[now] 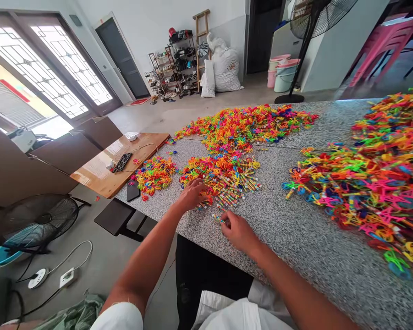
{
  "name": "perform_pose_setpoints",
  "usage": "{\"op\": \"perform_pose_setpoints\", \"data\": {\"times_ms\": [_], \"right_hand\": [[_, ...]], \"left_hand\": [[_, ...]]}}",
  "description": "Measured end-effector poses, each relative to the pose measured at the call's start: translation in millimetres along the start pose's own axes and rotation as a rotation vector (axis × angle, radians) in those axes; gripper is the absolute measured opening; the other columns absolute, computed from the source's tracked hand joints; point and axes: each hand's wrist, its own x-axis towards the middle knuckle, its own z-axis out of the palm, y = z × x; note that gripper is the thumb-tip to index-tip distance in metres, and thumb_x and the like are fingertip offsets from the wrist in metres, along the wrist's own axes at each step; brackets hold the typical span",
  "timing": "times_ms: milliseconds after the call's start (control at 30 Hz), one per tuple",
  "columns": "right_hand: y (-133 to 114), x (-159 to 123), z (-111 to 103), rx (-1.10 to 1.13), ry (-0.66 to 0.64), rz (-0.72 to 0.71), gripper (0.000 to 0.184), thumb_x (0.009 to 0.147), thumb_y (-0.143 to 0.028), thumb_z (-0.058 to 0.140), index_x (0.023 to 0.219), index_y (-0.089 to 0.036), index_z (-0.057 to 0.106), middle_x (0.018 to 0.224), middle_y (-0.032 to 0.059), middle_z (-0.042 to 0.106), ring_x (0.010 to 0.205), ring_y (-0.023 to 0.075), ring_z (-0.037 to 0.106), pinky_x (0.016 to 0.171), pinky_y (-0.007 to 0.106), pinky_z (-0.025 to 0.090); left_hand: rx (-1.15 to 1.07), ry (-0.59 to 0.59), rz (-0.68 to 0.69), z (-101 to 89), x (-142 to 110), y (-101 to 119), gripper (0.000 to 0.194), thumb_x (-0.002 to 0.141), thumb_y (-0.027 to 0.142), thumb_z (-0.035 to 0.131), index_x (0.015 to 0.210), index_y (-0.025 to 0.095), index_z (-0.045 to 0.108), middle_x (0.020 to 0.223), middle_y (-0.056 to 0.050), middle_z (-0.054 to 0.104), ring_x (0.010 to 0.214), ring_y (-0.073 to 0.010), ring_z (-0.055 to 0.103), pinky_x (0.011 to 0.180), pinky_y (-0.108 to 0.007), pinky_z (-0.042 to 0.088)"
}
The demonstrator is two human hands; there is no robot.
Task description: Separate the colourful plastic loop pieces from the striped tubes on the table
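My left hand [191,194] reaches to the near edge of a heap of small bright plastic pieces [213,167]. Its fingers curl down among them, and what they grip is hidden. Close to the table's front edge, my right hand [238,230] pinches a short patterned stick [217,218] between thumb and fingers. Beside the heap, between and beyond my hands, lie several similar patterned sticks [231,196] with white ends, roughly side by side. To the left sits a smaller pile of coloured loops [155,175].
A larger heap [247,123] spreads along the speckled table's [261,206] far side, and another pile [374,192] covers its right. A dark phone [133,191] lies at the left edge. A wooden board [123,158] with a keyboard [123,162] adjoins. A fan [43,220] stands on the floor.
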Motion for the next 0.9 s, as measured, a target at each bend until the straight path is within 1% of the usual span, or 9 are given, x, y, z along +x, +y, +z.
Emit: {"op": "perform_pose_setpoints", "data": {"times_ms": [100, 200, 300, 400, 467, 533, 633, 800, 900], "right_hand": [[0.1, -5.4, -3.1, 0.151, 0.052, 0.099, 0.005, 0.090, -0.026, 0.057, 0.094, -0.023, 0.055, 0.077, -0.0004, 0.066, 0.070, 0.0183, 0.064, 0.068, 0.030, 0.047], [-0.3, -8.5, -8.5, 0.391, 0.105, 0.211, 0.014, 0.087, -0.036, 0.062, 0.090, -0.024, 0.054, 0.074, -0.0015, 0.066, 0.059, 0.0162, 0.060, 0.059, 0.029, 0.046], [-3.9, -9.3, -14.6, 0.656, 0.141, 0.278, 0.025, 0.085, -0.043, 0.065, 0.098, -0.024, 0.056, 0.076, -0.0018, 0.068, 0.050, 0.0131, 0.054, 0.050, 0.027, 0.044], [-10.5, -8.5, -17.6, 0.803, 0.144, 0.255, 0.032, 0.084, -0.047, 0.067, 0.104, -0.023, 0.058, 0.079, -0.0008, 0.069, 0.051, 0.0120, 0.053, 0.047, 0.026, 0.044], [-13.9, -7.3, -17.7, 0.837, 0.132, 0.235, 0.033, 0.084, -0.048, 0.068, 0.103, -0.023, 0.058, 0.082, 0.0004, 0.070, 0.053, 0.0117, 0.055, 0.047, 0.025, 0.045], [-14.9, -5.8, -17.9, 0.852, 0.135, 0.236, 0.034, 0.084, -0.050, 0.069, 0.102, -0.022, 0.059, 0.083, 0.0010, 0.070, 0.054, 0.0116, 0.056, 0.046, 0.025, 0.045], [-12.1, -3.4, -21.9, 0.848, 0.179, 0.261, 0.037, 0.082, -0.052, 0.071, 0.101, -0.022, 0.059, 0.081, 0.0009, 0.069, 0.053, 0.0120, 0.056, 0.045, 0.025, 0.046], [-6.5, -3.4, -34.6, 0.853, 0.273, 0.306, 0.040, 0.078, -0.055, 0.073, 0.098, -0.023, 0.060, 0.080, 0.0011, 0.069, 0.057, 0.0145, 0.057, 0.047, 0.027, 0.048], [-5.5, -8.0, -36.1, 0.865, 0.315, 0.320, 0.040, 0.077, -0.056, 0.073, 0.096, -0.023, 0.060, 0.078, 0.0006, 0.069, 0.053, 0.0139, 0.055, 0.046, 0.028, 0.047]], "left_hand": [[-0.070, 0.029, -0.060, -3.9, 0.0, 2.7, 0.015, 0.087, 0.034, 0.068, 0.094, 0.021, 0.069, 0.128, -0.012, 0.063, 0.127, -0.0281, 0.054, 0.113, -0.045, 0.039], [-0.252, 0.181, -0.269, -4.5, -0.9, 13.7, 0.013, 0.086, 0.033, 0.066, 0.086, 0.020, 0.064, 0.096, -0.007, 0.067, 0.099, -0.0213, 0.061, 0.097, -0.038, 0.048], [-0.746, 0.345, -0.484, 1.7, -2.7, 35.9, 0.022, 0.085, 0.040, 0.065, 0.092, 0.019, 0.060, 0.076, 0.001, 0.059, 0.069, -0.0123, 0.056, 0.069, -0.027, 0.050], [-1.296, 0.309, -0.538, 11.9, -3.8, 65.9, 0.045, 0.078, 0.043, 0.075, 0.112, 0.019, 0.059, 0.077, 0.004, 0.058, 0.059, -0.0073, 0.054, 0.059, -0.022, 0.048], [-1.493, 0.257, -0.547, 17.7, -3.9, 84.9, 0.057, 0.073, 0.039, 0.081, 0.122, 0.020, 0.058, 0.080, 0.004, 0.059, 0.061, -0.0064, 0.056, 0.062, -0.023, 0.052], [-1.578, 0.217, -0.558, 21.3, -3.9, 99.3, 0.058, 0.072, 0.035, 0.084, 0.123, 0.019, 0.060, 0.081, 0.004, 0.060, 0.063, -0.0061, 0.059, 0.065, -0.024, 0.055], [-1.612, 0.175, -0.558, 23.1, -4.6, 110.5, 0.052, 0.069, 0.030, 0.087, 0.114, 0.018, 0.062, 0.084, 0.003, 0.063, 0.068, -0.0080, 0.063, 0.068, -0.026, 0.058], [-1.630, 0.121, -0.578, 24.0, -6.0, 113.3, 0.038, 0.066, 0.024, 0.089, 0.082, 0.015, 0.055, 0.083, -0.002, 0.069, 0.077, -0.0139, 0.070, 0.075, -0.028, 0.060], [-1.722, 0.198, -0.654, 26.7, -3.8, 114.2, 0.034, 0.071, 0.023, 0.087, 0.080, 0.016, 0.055, 0.083, -0.003, 0.069, 0.078, -0.0144, 0.071, 0.075, -0.026, 0.060]]}}
